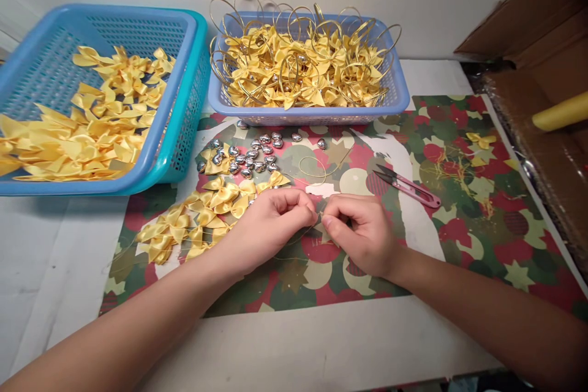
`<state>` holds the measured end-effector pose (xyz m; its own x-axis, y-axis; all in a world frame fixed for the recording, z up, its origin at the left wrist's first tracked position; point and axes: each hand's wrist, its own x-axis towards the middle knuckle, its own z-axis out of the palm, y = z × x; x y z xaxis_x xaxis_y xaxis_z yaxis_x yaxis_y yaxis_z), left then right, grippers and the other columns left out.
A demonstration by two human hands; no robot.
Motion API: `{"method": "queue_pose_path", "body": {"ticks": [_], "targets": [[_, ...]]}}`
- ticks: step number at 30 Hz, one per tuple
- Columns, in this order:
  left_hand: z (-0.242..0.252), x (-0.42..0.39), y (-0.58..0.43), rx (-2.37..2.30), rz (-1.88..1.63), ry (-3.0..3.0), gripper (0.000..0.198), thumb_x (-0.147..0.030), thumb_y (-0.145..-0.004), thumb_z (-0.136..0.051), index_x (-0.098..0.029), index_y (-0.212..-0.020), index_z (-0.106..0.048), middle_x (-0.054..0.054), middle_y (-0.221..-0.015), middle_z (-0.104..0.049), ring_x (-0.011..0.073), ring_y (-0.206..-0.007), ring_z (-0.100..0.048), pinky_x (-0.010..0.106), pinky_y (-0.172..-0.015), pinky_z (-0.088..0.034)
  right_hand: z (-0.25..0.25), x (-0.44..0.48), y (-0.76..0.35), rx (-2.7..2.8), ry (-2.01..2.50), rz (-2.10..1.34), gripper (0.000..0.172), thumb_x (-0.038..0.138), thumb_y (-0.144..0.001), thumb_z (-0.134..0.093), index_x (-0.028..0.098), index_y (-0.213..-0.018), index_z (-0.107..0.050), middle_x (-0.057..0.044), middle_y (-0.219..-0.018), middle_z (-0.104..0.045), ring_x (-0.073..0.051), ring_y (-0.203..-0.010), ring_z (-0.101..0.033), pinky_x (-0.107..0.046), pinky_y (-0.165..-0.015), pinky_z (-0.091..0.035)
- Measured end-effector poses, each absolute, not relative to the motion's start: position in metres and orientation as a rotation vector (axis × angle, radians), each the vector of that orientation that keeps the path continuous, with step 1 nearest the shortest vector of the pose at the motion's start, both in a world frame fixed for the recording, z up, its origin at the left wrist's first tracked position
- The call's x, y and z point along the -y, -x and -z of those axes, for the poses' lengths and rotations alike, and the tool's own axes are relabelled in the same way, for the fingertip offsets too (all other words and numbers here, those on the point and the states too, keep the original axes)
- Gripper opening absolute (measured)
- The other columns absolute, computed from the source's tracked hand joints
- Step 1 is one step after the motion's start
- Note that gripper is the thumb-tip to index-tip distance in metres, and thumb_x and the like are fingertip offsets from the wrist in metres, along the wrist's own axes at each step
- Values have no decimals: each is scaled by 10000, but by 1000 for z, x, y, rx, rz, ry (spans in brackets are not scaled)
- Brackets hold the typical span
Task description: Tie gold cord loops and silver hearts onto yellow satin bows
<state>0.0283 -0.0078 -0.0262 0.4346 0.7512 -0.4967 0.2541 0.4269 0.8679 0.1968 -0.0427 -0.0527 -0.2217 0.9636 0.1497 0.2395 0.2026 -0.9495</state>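
Over the patterned paper, my left hand point(275, 220) and my right hand point(361, 233) nearly meet, each in a pinch. Between their fingertips runs a thin gold cord, mostly hidden by the fingers. A loose length of gold cord point(325, 173) curls on the paper just beyond them. Yellow satin bows point(202, 214) lie beside and partly behind my left hand. Farther back are several shiny silver beads point(260, 166), some touching one another. Thread snips point(407, 186) with a pink handle rest to the right of my right hand, not touched.
A blue basket point(189, 67) with yellow bows is nested in a teal one point(198, 82) at left. Behind, a lilac-blue basket point(312, 111) holds bows on gold loops. Cord scraps point(459, 174) and a yellow bow point(481, 140) lie right, near a cardboard box point(528, 98).
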Motion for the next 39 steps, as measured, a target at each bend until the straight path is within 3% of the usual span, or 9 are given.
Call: {"method": "queue_pose_path", "body": {"ticks": [39], "targets": [[26, 7, -28, -1089, -372, -1171, 154, -219, -770, -520, -172, -623, -523, -47, -622, -447, 73, -543, -325, 210, -486, -254, 52, 42, -197, 1665, 1162, -1072, 268, 137, -804, -482, 190, -555, -397, 39, -498, -406, -90, -504, -366, -231, -496, -313]]}}
